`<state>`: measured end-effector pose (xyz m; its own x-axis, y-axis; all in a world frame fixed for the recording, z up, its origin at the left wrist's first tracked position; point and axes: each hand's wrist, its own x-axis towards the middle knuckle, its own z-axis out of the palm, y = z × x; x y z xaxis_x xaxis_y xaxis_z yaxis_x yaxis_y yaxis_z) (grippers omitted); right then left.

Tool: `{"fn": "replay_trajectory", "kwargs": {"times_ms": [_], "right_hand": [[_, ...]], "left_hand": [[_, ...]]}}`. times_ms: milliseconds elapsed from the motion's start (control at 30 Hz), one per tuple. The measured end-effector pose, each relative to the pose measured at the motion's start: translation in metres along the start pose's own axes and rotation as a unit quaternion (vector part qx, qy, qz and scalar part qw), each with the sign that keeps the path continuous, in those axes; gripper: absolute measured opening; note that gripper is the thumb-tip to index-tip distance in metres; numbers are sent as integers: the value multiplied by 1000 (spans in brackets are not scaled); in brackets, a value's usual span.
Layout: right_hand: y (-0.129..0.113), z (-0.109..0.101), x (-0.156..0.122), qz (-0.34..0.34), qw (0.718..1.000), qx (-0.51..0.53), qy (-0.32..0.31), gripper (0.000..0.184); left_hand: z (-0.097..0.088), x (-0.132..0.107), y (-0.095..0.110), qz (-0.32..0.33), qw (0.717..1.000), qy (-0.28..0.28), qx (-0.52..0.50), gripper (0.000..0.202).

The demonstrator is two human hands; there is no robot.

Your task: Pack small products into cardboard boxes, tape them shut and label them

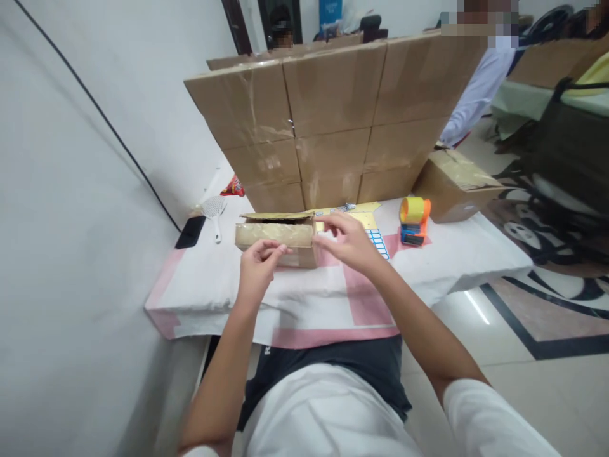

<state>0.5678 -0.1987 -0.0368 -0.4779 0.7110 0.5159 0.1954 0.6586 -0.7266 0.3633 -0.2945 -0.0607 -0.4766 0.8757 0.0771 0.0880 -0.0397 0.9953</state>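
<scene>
A small brown cardboard box (301, 257) stands on the cloth-covered table in front of me. Its long top flap (273, 235) is raised along a dark gap, and the flap behind it is tilted up. At the front edge of that flap, my left hand (259, 263) is closed in a pinch; what its fingertips hold, if anything, is too small to make out. My right hand (352, 241) is at the box's right end, thumb and fingers apart, fingertips at the box edge. Right of it stands an orange and blue tape dispenser (413, 231) with a yellow roll.
A tall wall of taped cardboard boxes (333, 89) rises behind the box. Another carton (457, 184) stands at the table's right end. On the left lie a phone (190, 232) and a white hairbrush (215, 212). A person's sleeve (480, 95) shows beyond the wall.
</scene>
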Motion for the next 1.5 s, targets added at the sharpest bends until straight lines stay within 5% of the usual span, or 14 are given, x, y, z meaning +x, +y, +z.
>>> {"fn": "replay_trajectory", "kwargs": {"times_ms": [167, 267, 367, 500, 567, 700, 900, 967, 1033, 1133, 1233, 1367, 1500], "right_hand": [[-43, 33, 55, -57, 979, -69, -184, 9], [-58, 32, 80, -86, 984, -63, -143, 15], [-68, 31, 104, -40, 996, -22, -77, 14], [-60, 49, 134, 82, 978, 2, -191, 17], [-46, 66, 144, 126, 960, -60, -242, 17], [-14, 96, 149, 166, 929, -210, -256, 10], [10, 109, 129, 150, 920, -283, -225, 12], [14, 112, 129, 146, 921, -304, -197, 29], [19, 114, 136, 149, 924, -325, -133, 67], [34, 104, 148, 168, 929, -330, 1, 104], [62, 67, 134, 184, 932, -301, 88, 74], [117, -5, 59, 279, 913, -251, 159, 49], [162, -45, -24, 389, 882, -206, 169, 48]], "left_hand": [[3, -16, -2, -5, 997, 31, -74, 39], [-13, -24, -27, -53, 988, 52, -138, 50], [-38, -31, -61, -102, 975, 112, -162, 57], [-61, -26, -80, -5, 977, 192, -88, 44], [-62, -13, -75, 114, 978, 174, 8, 38], [-47, 20, -69, 284, 945, 27, 158, 39], [-28, 30, -86, 272, 936, -9, 224, 36], [-27, 25, -88, 266, 935, -8, 235, 37], [-27, 22, -88, 262, 934, -4, 243, 37], [-25, 19, -87, 254, 931, 10, 261, 37], [-25, 17, -86, 244, 926, 18, 287, 40], [-22, 12, -93, 260, 917, 27, 300, 47], [10, -1, -109, 301, 909, 134, 254, 30]]}}
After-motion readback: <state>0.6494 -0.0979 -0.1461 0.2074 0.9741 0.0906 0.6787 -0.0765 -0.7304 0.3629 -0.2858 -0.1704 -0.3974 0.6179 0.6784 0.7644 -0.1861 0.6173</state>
